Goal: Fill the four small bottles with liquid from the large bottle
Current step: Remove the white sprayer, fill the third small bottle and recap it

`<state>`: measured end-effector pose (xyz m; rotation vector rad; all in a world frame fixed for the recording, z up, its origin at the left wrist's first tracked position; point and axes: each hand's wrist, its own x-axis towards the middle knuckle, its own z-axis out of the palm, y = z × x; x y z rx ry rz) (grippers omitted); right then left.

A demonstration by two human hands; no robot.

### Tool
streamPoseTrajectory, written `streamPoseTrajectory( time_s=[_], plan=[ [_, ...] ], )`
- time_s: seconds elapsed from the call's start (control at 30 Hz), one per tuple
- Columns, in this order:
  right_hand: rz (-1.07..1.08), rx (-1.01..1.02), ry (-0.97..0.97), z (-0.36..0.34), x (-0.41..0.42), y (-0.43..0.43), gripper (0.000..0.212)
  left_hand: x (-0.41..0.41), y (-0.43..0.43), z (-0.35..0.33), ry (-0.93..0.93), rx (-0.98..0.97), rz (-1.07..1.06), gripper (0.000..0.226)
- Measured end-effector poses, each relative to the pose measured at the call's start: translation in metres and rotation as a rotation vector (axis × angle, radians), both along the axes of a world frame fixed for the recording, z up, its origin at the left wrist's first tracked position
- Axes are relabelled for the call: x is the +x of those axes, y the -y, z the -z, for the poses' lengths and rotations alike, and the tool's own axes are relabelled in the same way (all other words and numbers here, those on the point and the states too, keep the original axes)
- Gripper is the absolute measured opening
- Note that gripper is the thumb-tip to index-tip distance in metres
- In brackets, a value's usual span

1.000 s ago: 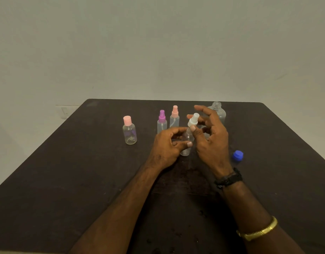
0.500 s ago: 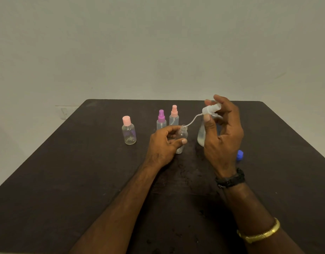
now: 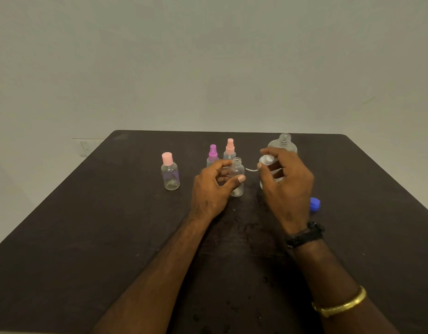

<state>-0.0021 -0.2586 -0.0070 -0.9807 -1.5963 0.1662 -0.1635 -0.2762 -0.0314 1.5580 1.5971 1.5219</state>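
Note:
My left hand (image 3: 211, 189) grips a small clear bottle (image 3: 237, 175) that stands uncapped on the dark table (image 3: 87, 237). My right hand (image 3: 285, 186) pinches its white spray cap (image 3: 266, 160), whose thin tube sticks out leftward toward the open neck. Behind my right hand stands the large clear bottle (image 3: 283, 143), uncapped. A pink-capped round bottle (image 3: 170, 171) stands to the left. A purple-topped spray bottle (image 3: 212, 155) and a pink-topped spray bottle (image 3: 230, 148) stand behind my left hand.
A blue cap (image 3: 314, 204) lies on the table to the right of my right hand. Small wet spots mark the table in front of me. A bare wall rises beyond the far edge.
My right hand unscrewed the white spray cap, lifted it with its tube out of the small bottle, and has now lowered it to the right of the bottle. My left hand kept holding the bottle.

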Motion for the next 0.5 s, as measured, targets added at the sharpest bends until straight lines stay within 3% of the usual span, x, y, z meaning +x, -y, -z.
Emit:
streamPoseTrajectory(
  time_s=[0.2,0.5],
  plan=[
    [0.087,-0.182,0.357,0.006,-0.0009,-0.0003,0.01,0.0022,0.0048,-0.0031,-0.002,0.024,-0.01,0.046],
    [0.076,-0.428,0.541,0.0056,-0.0028,0.0012,0.011,0.005,0.0044,0.0006,-0.016,-0.034,0.065,0.048]
  ],
)
